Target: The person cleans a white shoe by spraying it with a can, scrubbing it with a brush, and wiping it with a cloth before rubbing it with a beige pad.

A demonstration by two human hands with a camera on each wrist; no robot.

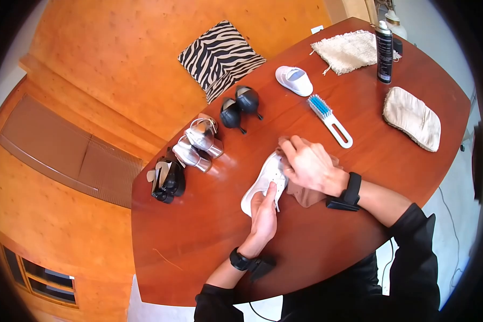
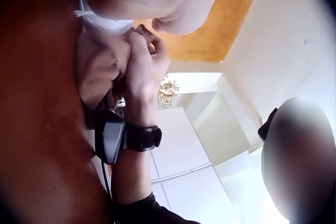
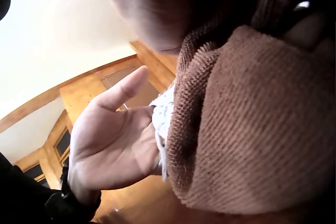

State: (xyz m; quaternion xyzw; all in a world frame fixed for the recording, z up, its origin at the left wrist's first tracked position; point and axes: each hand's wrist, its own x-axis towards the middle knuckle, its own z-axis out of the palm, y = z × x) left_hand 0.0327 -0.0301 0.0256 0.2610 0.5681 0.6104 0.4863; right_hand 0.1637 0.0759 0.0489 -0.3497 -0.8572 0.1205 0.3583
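Note:
A white lace-up shoe [image 1: 258, 194] lies on the table in front of me, toe pointing away. My left hand [image 1: 264, 216] holds it at the near end, thumb along its upper side; in the right wrist view that palm faces up beside the white laces [image 3: 162, 119]. My right hand [image 1: 312, 165] grips a bunched brown ribbed cloth [image 1: 305, 196] over the shoe's far part. Much of the cloth hangs below that hand, and it fills the right side of the right wrist view [image 3: 262, 129]. Fingers and cloth hide the toe.
Along the far edge stand black strappy shoes [image 1: 169, 180], silver heeled sandals [image 1: 201, 134], black heels [image 1: 247, 99] and a white slipper [image 1: 301, 85]. A blue-bristled brush [image 1: 335, 126], fringed cream cloth [image 1: 349, 51], black spray can [image 1: 384, 53] and cream pad [image 1: 413, 121] lie rightward.

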